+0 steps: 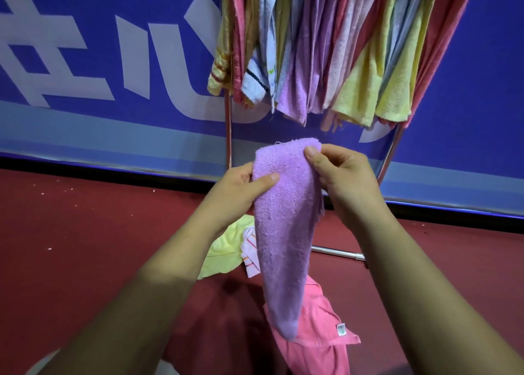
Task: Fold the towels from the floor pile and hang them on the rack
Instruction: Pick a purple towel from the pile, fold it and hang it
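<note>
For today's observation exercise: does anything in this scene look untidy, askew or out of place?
Yes. Towels lie crumpled on the red floor: a pink towel, a yellow towel and a striped towel. The purple towel, pinched by the left hand and right hand, hangs twisted.

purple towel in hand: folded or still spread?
Folded. The purple towel hangs as a narrow doubled strip, pinched at its top by the left hand and right hand; not yet on the rack.
</note>
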A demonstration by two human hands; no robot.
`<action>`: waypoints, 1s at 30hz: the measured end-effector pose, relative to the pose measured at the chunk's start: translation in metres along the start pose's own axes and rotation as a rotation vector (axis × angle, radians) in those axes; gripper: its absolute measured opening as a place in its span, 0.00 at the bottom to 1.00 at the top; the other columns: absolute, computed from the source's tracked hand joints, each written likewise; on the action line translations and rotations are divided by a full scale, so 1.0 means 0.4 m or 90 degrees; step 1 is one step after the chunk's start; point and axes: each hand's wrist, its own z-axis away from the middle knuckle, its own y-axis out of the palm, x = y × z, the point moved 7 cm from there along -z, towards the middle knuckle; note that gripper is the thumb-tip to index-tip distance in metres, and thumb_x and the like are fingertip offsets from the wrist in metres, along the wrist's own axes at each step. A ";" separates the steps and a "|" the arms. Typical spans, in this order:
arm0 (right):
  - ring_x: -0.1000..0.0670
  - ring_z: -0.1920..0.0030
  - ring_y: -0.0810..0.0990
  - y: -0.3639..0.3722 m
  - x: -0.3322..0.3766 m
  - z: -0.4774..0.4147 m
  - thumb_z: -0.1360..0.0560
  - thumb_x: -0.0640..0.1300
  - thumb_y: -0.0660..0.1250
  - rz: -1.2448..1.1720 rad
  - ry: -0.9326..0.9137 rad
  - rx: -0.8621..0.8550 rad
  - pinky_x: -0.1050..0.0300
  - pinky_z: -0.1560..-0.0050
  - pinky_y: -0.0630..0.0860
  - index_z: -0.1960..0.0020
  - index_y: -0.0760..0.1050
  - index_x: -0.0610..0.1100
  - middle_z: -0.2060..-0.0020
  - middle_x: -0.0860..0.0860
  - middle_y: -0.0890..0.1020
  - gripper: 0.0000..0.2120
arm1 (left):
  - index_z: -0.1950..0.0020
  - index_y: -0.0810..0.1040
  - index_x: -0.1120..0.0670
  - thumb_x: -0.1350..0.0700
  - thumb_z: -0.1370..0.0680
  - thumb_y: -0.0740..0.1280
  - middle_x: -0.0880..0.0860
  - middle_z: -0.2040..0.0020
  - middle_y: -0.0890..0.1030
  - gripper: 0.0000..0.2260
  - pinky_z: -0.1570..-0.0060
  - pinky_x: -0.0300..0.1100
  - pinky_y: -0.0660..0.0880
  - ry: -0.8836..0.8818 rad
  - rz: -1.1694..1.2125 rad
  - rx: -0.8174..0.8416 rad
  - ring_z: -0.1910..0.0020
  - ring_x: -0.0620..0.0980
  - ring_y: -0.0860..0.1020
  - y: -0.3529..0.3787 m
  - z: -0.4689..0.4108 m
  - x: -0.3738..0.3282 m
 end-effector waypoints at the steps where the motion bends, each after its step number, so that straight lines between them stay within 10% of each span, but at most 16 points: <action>1: 0.39 0.62 0.78 -0.001 -0.011 -0.001 0.21 0.49 0.70 -0.024 0.022 -0.004 0.32 0.57 0.77 0.50 0.81 0.36 0.53 0.29 0.81 0.15 | 0.41 0.80 0.54 0.59 0.19 0.66 0.52 0.47 0.86 0.08 0.45 0.46 0.79 0.002 0.020 0.002 0.48 0.49 0.84 0.004 -0.001 0.000; 8: 0.54 0.69 0.81 0.023 -0.048 0.003 0.23 0.40 0.69 -0.286 0.171 0.068 0.60 0.61 0.77 0.53 0.80 0.39 0.70 0.51 0.83 0.04 | 0.39 0.79 0.52 0.63 0.19 0.64 0.55 0.42 0.84 0.11 0.36 0.54 0.75 0.003 0.146 -0.046 0.40 0.55 0.81 -0.001 -0.009 -0.002; 24: 0.49 0.59 0.84 0.066 -0.071 0.025 0.29 0.38 0.72 -0.248 0.158 0.174 0.60 0.57 0.79 0.53 0.84 0.37 0.57 0.43 0.86 0.07 | 0.36 0.79 0.56 0.50 0.27 0.69 0.62 0.41 0.82 0.20 0.45 0.55 0.70 -0.065 0.238 -0.111 0.45 0.58 0.80 -0.051 -0.016 0.009; 30: 0.47 0.56 0.83 0.043 -0.055 0.009 0.30 0.40 0.72 -0.317 0.147 0.064 0.56 0.52 0.81 0.50 0.84 0.36 0.56 0.41 0.86 0.11 | 0.37 0.79 0.58 0.46 0.27 0.71 0.58 0.39 0.82 0.23 0.37 0.52 0.73 -0.115 0.143 0.107 0.40 0.53 0.80 0.016 0.001 0.044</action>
